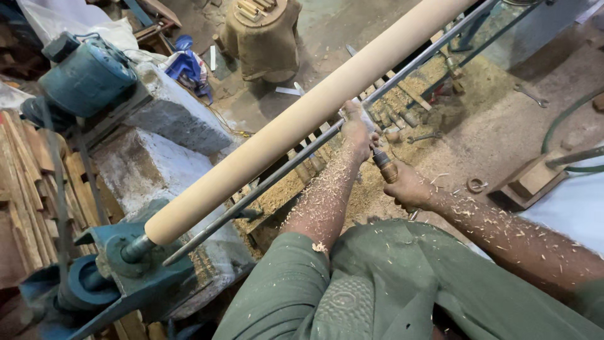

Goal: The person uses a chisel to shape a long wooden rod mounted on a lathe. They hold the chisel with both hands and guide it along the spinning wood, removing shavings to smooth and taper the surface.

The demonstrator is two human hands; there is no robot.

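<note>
We have L hand [357,133] pressed over the blade end of a wood-handled turning chisel [384,165] at the steel rest rail [277,178]; R hand [409,187] clenched on its handle. Long pale round wooden spindle [302,119] sits btwn lathe centres, just beyond. Step, we judge: smoothing cut. Next needs steady tool pressure. Shavings [434,88] below.
</note>
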